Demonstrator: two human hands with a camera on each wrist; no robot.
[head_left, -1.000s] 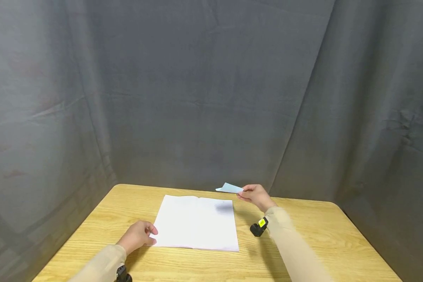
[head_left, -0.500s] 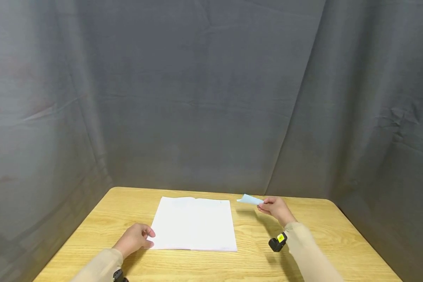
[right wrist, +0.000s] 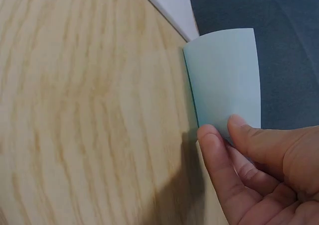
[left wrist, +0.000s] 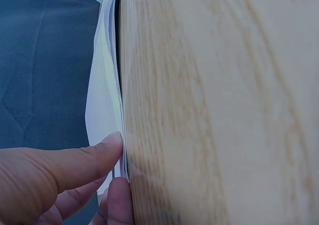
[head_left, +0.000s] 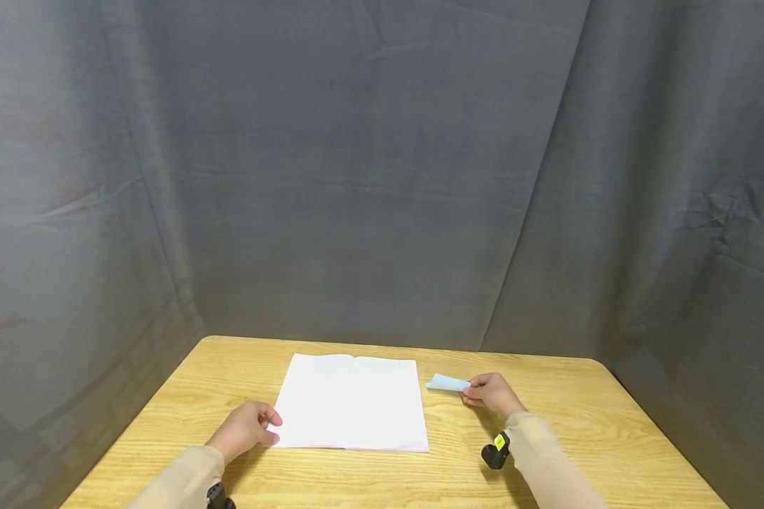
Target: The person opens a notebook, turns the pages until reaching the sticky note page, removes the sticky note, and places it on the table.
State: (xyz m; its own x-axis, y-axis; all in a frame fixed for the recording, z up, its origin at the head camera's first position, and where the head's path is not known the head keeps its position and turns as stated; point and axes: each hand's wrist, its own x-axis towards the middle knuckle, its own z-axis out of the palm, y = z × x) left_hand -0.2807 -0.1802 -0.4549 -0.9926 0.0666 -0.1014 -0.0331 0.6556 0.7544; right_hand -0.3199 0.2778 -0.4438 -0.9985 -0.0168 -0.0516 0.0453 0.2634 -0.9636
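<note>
An open notebook (head_left: 350, 403) with white pages lies flat on the wooden table. My left hand (head_left: 245, 430) rests at its near left corner, thumb and fingers touching the edge with a gap between them. The left wrist view shows the thumb (left wrist: 94, 158) against the edges of the pages (left wrist: 105, 100). To the right of the notebook, my right hand (head_left: 492, 394) pinches a light blue sticky note (head_left: 447, 382) by one end. In the right wrist view the sticky note (right wrist: 224, 80) curves away from the thumb and fingertips, close over the table.
The wooden table (head_left: 586, 424) has rounded far corners. Grey cloth (head_left: 356, 212) hangs behind it and along both sides. A small dark mark shows near the right page's top corner.
My right hand has carried the sticky note from over the notebook's far right corner to the right, then toward me and lower. My left hand stays at the notebook's corner.
</note>
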